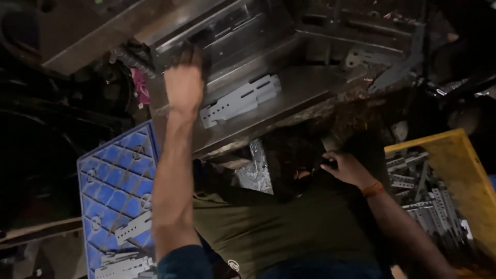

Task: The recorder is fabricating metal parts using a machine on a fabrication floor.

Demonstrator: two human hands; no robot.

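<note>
The blue plastic crate (116, 181) shows a grid of dark lines (diamond-like cells). The yellow plastic bin (465, 170) holds grey perforated metal strips (429, 201). An orange wrist thread (373, 189) contrasts with the olive-green cloth (289, 227).

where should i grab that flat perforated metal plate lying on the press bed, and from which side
Take the perforated metal plate by its lower-left end, which lies nearest the bed's front edge and the left hand. It lies flat and angled on the press bed, so probably come from the front and pinch its thin edges.
</note>
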